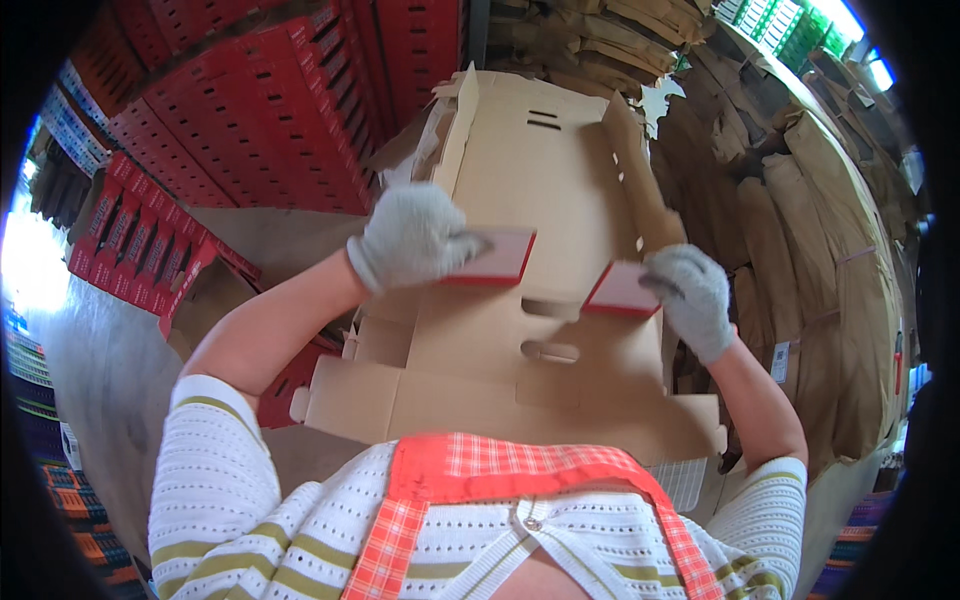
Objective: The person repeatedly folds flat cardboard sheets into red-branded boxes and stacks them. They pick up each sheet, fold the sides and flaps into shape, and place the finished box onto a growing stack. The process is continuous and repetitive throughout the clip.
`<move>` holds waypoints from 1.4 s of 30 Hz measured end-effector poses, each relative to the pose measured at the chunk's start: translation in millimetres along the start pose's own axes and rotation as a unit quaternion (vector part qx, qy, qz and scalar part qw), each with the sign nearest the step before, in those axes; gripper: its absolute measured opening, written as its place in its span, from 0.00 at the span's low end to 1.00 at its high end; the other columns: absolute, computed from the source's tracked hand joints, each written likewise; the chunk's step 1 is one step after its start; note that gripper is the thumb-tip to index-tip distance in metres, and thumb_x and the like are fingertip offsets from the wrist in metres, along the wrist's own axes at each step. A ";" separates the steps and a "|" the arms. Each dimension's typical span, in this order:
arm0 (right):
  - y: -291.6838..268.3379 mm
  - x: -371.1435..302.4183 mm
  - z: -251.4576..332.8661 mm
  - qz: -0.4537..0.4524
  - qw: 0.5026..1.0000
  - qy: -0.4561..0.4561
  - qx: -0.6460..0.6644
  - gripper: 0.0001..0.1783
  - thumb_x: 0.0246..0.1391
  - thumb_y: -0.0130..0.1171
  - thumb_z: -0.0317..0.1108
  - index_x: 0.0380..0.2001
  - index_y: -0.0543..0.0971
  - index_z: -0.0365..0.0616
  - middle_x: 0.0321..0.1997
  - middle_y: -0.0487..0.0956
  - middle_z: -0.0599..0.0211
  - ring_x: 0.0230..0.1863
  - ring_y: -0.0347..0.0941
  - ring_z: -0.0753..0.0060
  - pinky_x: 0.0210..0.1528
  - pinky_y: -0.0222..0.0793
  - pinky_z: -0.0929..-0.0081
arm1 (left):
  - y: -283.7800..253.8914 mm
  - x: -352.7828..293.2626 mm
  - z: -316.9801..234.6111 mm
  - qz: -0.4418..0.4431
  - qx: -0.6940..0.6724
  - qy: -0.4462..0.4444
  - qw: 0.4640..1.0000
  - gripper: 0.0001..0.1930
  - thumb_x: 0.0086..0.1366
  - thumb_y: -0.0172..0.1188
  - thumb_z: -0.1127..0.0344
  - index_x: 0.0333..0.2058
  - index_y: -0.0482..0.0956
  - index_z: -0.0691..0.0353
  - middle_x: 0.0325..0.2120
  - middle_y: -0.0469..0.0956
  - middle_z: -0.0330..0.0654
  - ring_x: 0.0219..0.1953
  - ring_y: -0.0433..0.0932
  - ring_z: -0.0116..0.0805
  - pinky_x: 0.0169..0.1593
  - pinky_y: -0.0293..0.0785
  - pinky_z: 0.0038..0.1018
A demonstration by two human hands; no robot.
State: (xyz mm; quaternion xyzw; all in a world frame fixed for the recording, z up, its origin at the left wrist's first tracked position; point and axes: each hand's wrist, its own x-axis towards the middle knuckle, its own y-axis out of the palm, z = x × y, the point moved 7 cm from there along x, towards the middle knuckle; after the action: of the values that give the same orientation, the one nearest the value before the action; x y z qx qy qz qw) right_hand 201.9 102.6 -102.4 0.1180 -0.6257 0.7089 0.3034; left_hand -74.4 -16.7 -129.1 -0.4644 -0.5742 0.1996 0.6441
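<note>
A brown cardboard carton blank (530,190) lies opened out in front of me, with side flaps raised and handle slots cut in it. Over its left side, my gloved left hand (412,237) is closed on a flat pale block with red edges (503,257). A similar red-edged block (622,289) is in my gloved right hand (692,300), above the blank's right side. The fingertips of both hands are partly hidden or blurred. Near me, the blank's front flap (480,405) spreads across below the handle slots.
Red printed cartons (240,120) are stacked high at the far left, and more red cartons (150,240) stand lower beside them on the grey floor (110,330). Bundles of brown cardboard (800,220) line the right side. More brown sheets (590,35) are piled behind.
</note>
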 end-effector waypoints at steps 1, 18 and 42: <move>6.5 -3.7 14.1 0.097 0.995 0.003 -0.005 0.10 0.42 0.67 0.27 0.32 0.82 0.49 0.34 0.81 0.65 0.36 0.79 0.61 0.37 0.76 0.70 | 2.4 -5.9 -22.7 0.049 0.068 0.046 0.995 0.15 0.54 0.65 0.50 0.17 0.77 0.51 0.14 0.72 0.42 0.15 0.70 0.46 0.21 0.66 0.37; 79.6 -52.9 -59.0 -0.057 0.948 0.289 0.120 0.37 0.45 0.68 0.28 0.60 0.68 0.40 0.63 0.69 0.58 0.61 0.69 0.58 0.60 0.67 0.68 | 85.1 -81.9 41.2 -0.033 -0.362 -0.425 0.829 0.32 0.70 0.51 0.49 0.67 0.58 0.57 0.64 0.61 0.50 0.65 0.59 0.37 0.71 0.46 0.35; -50.4 142.6 41.6 -0.183 0.959 0.193 0.101 0.23 0.51 0.63 0.40 0.49 0.75 0.42 0.50 0.79 0.54 0.49 0.76 0.53 0.49 0.71 0.64 | -14.6 -1.6 -137.8 -0.142 -0.230 0.029 0.962 0.33 0.48 0.71 0.55 0.51 0.74 0.67 0.51 0.75 0.58 0.48 0.78 0.55 0.51 0.75 0.45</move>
State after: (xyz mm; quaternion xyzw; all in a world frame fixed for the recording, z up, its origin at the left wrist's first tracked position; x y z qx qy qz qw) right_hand 109.9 104.7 24.6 0.1218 -0.4482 0.7101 0.5292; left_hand 48.6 -76.0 -105.4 -0.5189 -0.6458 -0.0449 0.5583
